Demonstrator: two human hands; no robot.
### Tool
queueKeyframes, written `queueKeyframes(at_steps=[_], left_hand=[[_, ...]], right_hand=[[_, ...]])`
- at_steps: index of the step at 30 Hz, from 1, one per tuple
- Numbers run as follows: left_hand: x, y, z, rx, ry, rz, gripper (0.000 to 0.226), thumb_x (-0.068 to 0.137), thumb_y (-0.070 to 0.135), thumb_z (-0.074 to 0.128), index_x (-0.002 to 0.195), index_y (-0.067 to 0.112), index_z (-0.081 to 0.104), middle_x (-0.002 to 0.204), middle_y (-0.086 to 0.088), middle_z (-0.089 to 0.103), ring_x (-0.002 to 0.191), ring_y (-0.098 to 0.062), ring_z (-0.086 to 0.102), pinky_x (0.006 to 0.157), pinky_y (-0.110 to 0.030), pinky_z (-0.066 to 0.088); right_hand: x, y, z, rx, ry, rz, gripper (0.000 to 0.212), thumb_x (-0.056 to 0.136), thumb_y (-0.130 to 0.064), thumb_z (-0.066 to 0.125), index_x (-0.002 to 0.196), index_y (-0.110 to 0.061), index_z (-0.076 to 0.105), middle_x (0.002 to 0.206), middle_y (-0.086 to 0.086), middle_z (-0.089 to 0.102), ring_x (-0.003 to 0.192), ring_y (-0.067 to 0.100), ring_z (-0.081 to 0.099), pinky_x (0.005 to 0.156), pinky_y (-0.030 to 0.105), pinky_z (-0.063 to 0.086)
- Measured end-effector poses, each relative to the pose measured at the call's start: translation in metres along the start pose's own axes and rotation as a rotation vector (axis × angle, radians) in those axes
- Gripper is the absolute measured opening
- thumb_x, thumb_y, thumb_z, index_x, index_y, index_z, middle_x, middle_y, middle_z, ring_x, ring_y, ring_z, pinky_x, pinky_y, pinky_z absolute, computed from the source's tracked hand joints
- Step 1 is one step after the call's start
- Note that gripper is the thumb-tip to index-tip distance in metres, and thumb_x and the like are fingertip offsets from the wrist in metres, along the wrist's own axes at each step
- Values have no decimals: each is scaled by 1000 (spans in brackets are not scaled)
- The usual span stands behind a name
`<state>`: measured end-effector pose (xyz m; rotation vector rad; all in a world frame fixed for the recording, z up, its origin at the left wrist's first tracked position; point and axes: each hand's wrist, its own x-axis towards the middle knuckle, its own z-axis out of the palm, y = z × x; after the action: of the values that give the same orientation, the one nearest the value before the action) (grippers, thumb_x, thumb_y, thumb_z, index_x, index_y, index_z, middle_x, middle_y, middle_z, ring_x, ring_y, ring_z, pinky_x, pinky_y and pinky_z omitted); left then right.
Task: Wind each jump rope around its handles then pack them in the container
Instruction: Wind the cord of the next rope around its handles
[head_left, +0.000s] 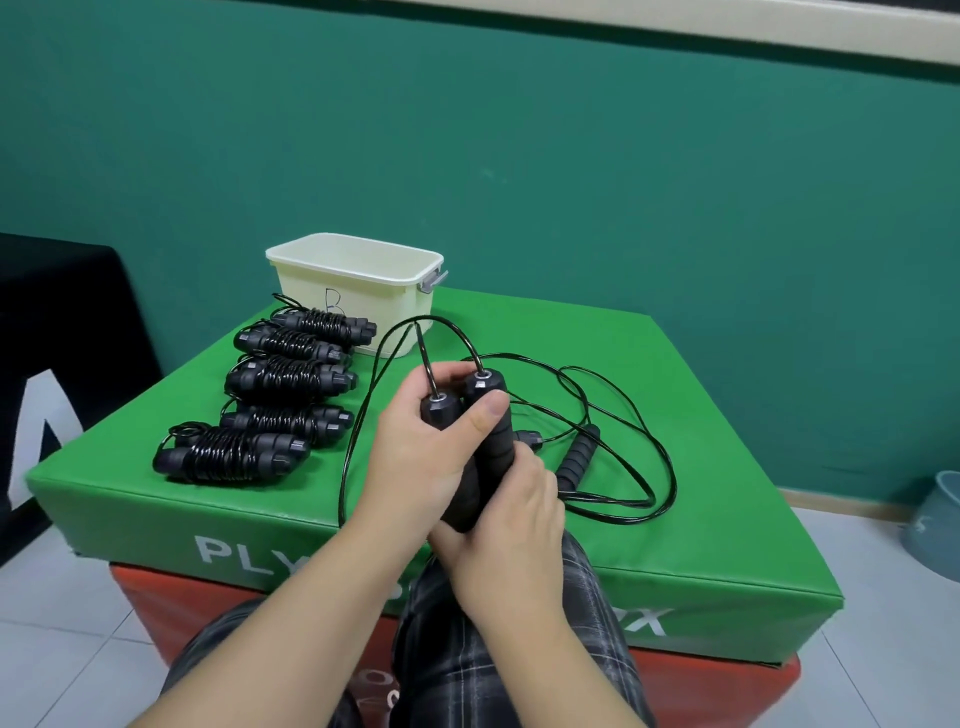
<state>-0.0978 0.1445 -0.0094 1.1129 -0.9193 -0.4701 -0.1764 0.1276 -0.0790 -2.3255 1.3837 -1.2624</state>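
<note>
My left hand and my right hand together grip the two black handles of one jump rope, held side by side and upright above the green box's front edge. Its thin black cord loops away from the handle tops and lies loose. Several wound jump ropes lie in a row on the left of the green plyo box. A cream plastic container marked "B" stands at the far left corner. Another unwound rope's handle lies to the right of my hands.
The green box sits on a red box. Loose cord spreads over the box's right half. A black padded block stands to the left and a grey bowl-like object on the tiled floor to the right. My legs are below.
</note>
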Motion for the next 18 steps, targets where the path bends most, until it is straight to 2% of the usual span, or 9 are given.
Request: queueKeyframes(at_steps=[1,4,7,9,11,13,14,16,18], left_hand=[[2,0,-3,84,-17,-8,18,79,29,72,88,26,56,78,13,62,69,4,57,66,-9,43],[14,-5,-18,362,76,59,50,81,64,53,93,17,44,92,7,46,89,-10,47,78,-18,37],[27,9,-33,556,134,453,46,89,49,38,110,8,44,110,1,38,105,-14,38,95,-27,31],[39,21,-41,745,-41,645,43,94,40,31,120,12,52,118,8,45,114,-11,41,102,-29,24],[47,34,-45,922,-342,632,52,94,46,18,114,26,61,109,21,53,107,0,45,107,-31,19],[50,35,-49,1080,-541,575,65,89,53,7,98,26,66,91,19,60,90,-3,49,102,-37,29],[49,33,-51,1125,-550,562,69,88,55,5,90,21,65,83,12,62,83,-10,51,94,-39,36],[45,27,-57,1084,-472,501,70,87,57,6,80,13,59,73,1,61,74,-18,52,78,-42,41],[38,21,-60,957,-391,416,68,84,59,11,76,9,55,69,-4,59,71,-21,53,72,-45,43]], right_hand=[[1,0,-1,14,-7,6,86,53,-39,84,119,-10,37,107,3,55,94,28,52,77,41,45],[2,-3,-5,54,-107,62,73,62,-39,76,120,-14,40,109,-4,47,104,22,43,90,35,38],[3,-6,-9,54,-124,47,60,65,-41,71,112,-21,37,100,-11,38,100,17,39,90,31,36],[3,-7,-11,40,-152,41,60,67,-42,69,114,-21,38,100,-11,36,99,15,38,91,31,36],[2,-6,-11,22,-164,23,63,68,-44,67,119,-18,39,101,-11,35,100,15,37,90,30,35],[1,-6,-11,11,-162,-4,64,67,-45,66,119,-17,41,101,-10,35,98,16,38,86,29,33],[0,-6,-9,3,-167,-14,63,66,-45,65,118,-17,43,100,-10,36,97,17,39,85,29,33],[-1,-7,-7,-30,-144,-34,61,63,-46,62,114,-18,44,97,-9,40,93,18,42,81,30,37],[-4,-7,-3,-71,-72,-71,63,56,-48,57,110,-17,46,93,-6,45,85,21,48,73,32,44]])
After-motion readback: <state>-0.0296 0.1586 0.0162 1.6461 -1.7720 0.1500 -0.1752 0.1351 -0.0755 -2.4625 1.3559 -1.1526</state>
